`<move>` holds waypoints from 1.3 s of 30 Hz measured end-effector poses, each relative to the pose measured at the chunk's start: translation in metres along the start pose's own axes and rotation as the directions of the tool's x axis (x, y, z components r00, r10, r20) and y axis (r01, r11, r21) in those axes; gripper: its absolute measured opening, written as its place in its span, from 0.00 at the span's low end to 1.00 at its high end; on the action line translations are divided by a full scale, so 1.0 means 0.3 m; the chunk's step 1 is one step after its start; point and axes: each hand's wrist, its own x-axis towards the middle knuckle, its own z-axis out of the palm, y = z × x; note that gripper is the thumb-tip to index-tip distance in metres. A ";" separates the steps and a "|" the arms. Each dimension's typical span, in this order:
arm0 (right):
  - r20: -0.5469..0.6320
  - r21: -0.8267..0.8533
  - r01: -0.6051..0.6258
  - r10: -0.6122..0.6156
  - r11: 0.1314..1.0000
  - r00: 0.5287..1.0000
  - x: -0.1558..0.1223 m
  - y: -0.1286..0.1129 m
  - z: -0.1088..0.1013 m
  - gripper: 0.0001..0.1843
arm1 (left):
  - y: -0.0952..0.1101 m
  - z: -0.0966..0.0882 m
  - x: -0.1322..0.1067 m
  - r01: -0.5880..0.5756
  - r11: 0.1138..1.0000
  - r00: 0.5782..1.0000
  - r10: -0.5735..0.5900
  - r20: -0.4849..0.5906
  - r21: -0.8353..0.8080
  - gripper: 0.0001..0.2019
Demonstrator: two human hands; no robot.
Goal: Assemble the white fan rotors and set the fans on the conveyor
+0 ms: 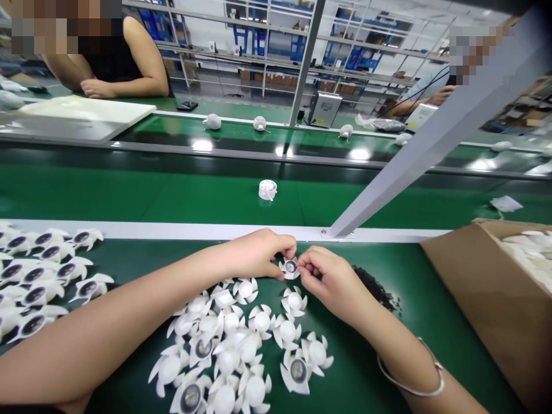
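Note:
Between my two hands a small white fan wheel [290,268] shows its dark, ring-shaped hollow side. My left hand [269,253] grips it by the edge with thumb and fingers. At its right side, the fingers of my right hand [325,279] are pinched together; whatever they hold is too small to make out. Many similar fan wheels [228,361] lie loosely below my hands, most with the smooth hub up and some with the dark hollow up. Just beyond my right hand is a heap of small black pieces [373,286], partly covered by the hand.
More fan wheels [39,267] stand in rows at left, dark side up. A cardboard box [478,293] of white parts is at right. A slanted metal post [409,149] rises from the ledge. A round white housing [268,190] sits on the green belt [194,192]. Two people are opposite.

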 end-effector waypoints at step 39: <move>-0.601 -0.395 -0.513 0.208 0.762 0.772 0.078 0.695 -0.428 0.15 | -0.002 -0.009 -0.005 0.167 0.967 0.986 -0.160 0.050 -0.193 0.15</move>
